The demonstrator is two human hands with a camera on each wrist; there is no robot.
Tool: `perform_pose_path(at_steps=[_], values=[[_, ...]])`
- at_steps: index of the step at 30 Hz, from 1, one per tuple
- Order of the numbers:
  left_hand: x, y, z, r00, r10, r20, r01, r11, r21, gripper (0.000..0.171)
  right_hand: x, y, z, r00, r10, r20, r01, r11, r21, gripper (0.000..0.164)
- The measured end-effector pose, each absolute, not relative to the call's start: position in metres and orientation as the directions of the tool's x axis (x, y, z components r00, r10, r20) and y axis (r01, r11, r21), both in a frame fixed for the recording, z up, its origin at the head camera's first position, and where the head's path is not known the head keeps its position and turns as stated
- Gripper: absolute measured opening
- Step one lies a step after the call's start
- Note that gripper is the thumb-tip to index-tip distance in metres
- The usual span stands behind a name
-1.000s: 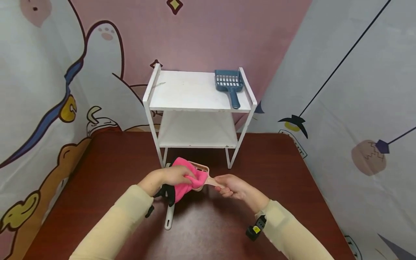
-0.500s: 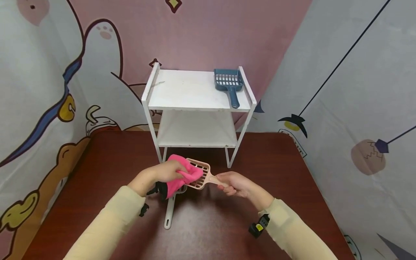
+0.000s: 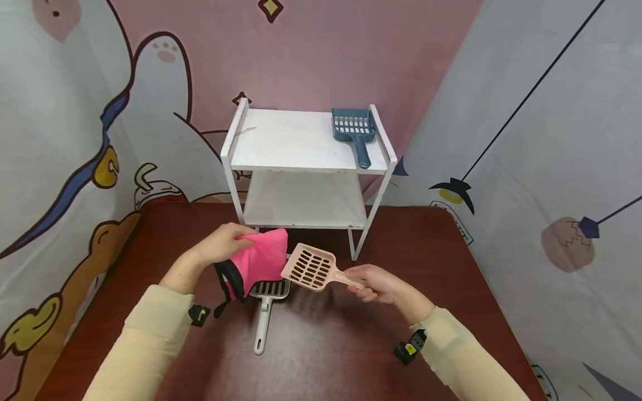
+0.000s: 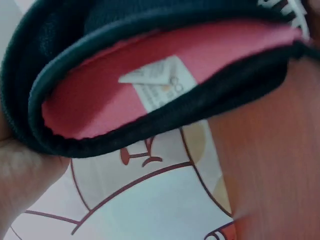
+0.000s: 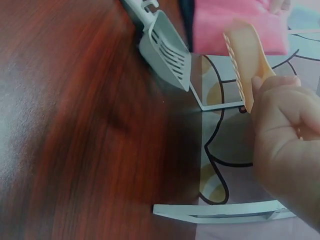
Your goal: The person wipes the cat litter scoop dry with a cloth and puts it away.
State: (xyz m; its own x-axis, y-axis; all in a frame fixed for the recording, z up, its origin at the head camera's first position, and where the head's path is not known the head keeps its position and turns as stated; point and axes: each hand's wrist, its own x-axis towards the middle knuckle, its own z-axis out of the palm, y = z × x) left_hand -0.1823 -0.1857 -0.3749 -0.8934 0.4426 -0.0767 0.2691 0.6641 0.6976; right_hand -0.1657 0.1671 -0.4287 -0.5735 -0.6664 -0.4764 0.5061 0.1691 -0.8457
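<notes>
My left hand (image 3: 218,244) holds a pink cloth pouch or mitt (image 3: 264,255) by its upper edge. Its black-trimmed mouth gapes in the left wrist view, with a pink lining (image 4: 95,107) and a white label (image 4: 162,82) inside. With my right hand (image 3: 377,286) I grip the handle of a beige slotted litter scoop (image 3: 312,267), held above the table, its head just right of the pink cloth. Below them a grey litter scoop (image 3: 263,323) lies on the table, handle towards me, its head partly hidden by the cloth.
A white two-tier shelf (image 3: 286,142) stands at the back of the dark red-brown table (image 3: 311,356). On its top tier, at the right, lies a blue litter scoop (image 3: 353,132). Patterned cloth walls (image 3: 321,50) hang behind and at both sides.
My left hand has drawn the pink cloth off the beige scoop and away to the left, uncovering the scoop's head. My right hand, still holding the handle, has shifted slightly right.
</notes>
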Motion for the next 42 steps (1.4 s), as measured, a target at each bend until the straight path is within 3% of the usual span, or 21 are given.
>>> perform_pose_path(at_steps=[5, 9, 17, 34, 42], values=[[-0.185, -0.171, -0.367, -0.876, 0.48, -0.052, 0.3, 0.626, 0.72, 0.029, -0.163, 0.163, -0.434, -0.575, -0.657, -0.488, 0.489, 0.202, -0.849, 0.023], [-0.186, -0.147, -0.373, -0.808, 0.581, -0.096, 0.314, 0.564, 0.764, 0.029, -0.161, 0.154, -0.438, -0.593, -0.639, -0.49, 0.463, 0.227, -0.857, 0.023], [-0.18, -0.116, -0.394, -0.689, 0.699, -0.192, 0.42, 0.601, 0.68, 0.032, -0.156, 0.137, -0.436, -0.641, -0.631, -0.437, 0.336, 0.281, -0.899, 0.024], [-0.18, -0.121, -0.396, -0.772, 0.607, -0.19, 0.371, 0.672, 0.641, 0.035, -0.153, 0.139, -0.432, -0.636, -0.649, -0.416, 0.318, 0.271, -0.909, 0.023], [-0.182, -0.128, -0.395, -0.772, 0.607, -0.187, 0.343, 0.646, 0.682, 0.035, -0.154, 0.142, -0.43, -0.637, -0.651, -0.413, 0.326, 0.258, -0.909, 0.019]])
